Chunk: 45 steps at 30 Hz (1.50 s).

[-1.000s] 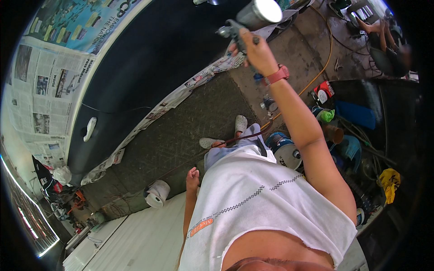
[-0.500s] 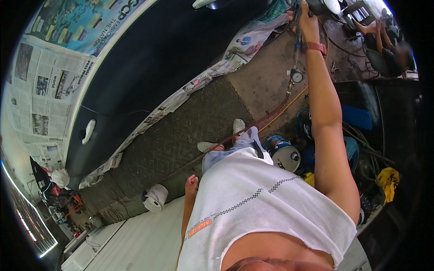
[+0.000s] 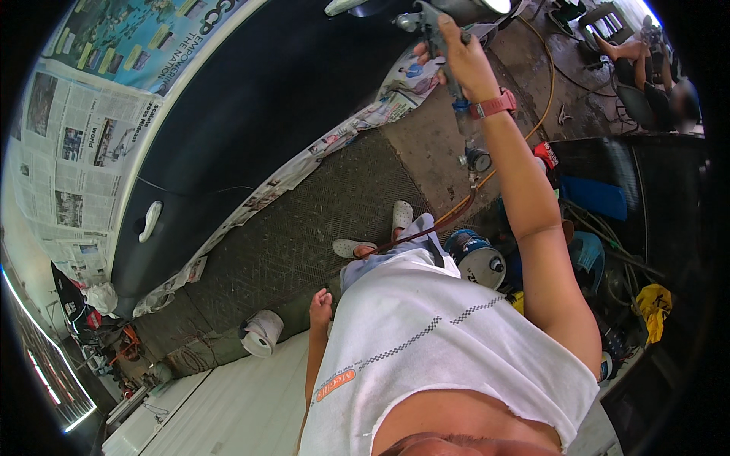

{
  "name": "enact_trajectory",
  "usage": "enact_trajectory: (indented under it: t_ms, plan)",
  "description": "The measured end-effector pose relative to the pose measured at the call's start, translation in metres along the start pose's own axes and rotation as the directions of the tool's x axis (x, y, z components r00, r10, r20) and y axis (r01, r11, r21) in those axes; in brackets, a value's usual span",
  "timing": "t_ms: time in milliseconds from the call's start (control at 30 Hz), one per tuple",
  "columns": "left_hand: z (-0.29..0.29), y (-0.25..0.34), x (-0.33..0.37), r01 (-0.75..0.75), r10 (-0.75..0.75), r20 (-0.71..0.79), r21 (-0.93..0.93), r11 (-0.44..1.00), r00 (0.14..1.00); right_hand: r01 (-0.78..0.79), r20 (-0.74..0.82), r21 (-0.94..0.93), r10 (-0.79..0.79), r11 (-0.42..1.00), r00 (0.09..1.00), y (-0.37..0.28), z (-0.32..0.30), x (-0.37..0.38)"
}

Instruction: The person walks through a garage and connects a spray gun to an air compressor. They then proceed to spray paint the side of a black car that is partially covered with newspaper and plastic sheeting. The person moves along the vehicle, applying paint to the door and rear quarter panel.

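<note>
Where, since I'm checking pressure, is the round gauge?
Head view, upper right: the round gauge is left of the right forearm, below the red wristwatch.

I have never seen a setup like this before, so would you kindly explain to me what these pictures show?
There is no robot here, only a person working bare-handed. The view comes from a wide fisheye camera on the person's head, looking down, so straight edges bend near the rim.

The right hand, stretched forward, holds a grey metal spray gun with a silvery round cup. A small round gauge hangs below its grip. The left hand is low at the person's side, loosely curled, with nothing visible in it.

Ahead is a long, glossy black curved panel with a white elongated handle, bordered by printed newspaper sheets. A white plastic bucket stands to the left.
</note>
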<state>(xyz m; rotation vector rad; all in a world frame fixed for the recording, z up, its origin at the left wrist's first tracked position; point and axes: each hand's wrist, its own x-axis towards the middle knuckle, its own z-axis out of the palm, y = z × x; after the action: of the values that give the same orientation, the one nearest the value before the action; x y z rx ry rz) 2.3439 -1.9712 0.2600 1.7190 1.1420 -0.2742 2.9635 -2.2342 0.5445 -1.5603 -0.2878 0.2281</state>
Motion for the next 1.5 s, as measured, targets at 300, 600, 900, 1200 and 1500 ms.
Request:
enact_trajectory:
  t_ms: [300, 600, 900, 1200, 1500]
  plan:
    - [0.004, -0.001, -0.014, 0.063, -0.063, 0.000, 0.011, 0.998, 0.998, -0.102, -0.128, 0.013, 0.103, 0.995, 0.986, 0.003, -0.027, 0.028]
    - [0.006, -0.013, -0.014, 0.015, -0.010, -0.054, 0.091, 0.996, 0.998, 0.008, -0.466, -0.087, -0.048, 0.996, 0.884, 0.000, -0.094, 0.046]
    - [0.016, -0.004, -0.008, 0.049, -0.050, -0.031, -0.038, 0.998, 0.998, -0.035, -0.125, 0.078, 0.045, 0.996, 0.991, 0.008, 0.037, -0.031]
    - [0.019, -0.017, -0.015, -0.002, -0.005, -0.130, -0.052, 0.999, 0.992, -0.134, 0.194, 0.114, 0.111, 0.984, 0.975, 0.023, 0.187, -0.072]
    - [0.032, -0.182, -0.019, -0.046, 0.037, -0.061, -0.154, 0.987, 0.997, -0.139, 0.368, 0.073, 0.103, 0.988, 0.924, 0.005, 0.330, -0.124]
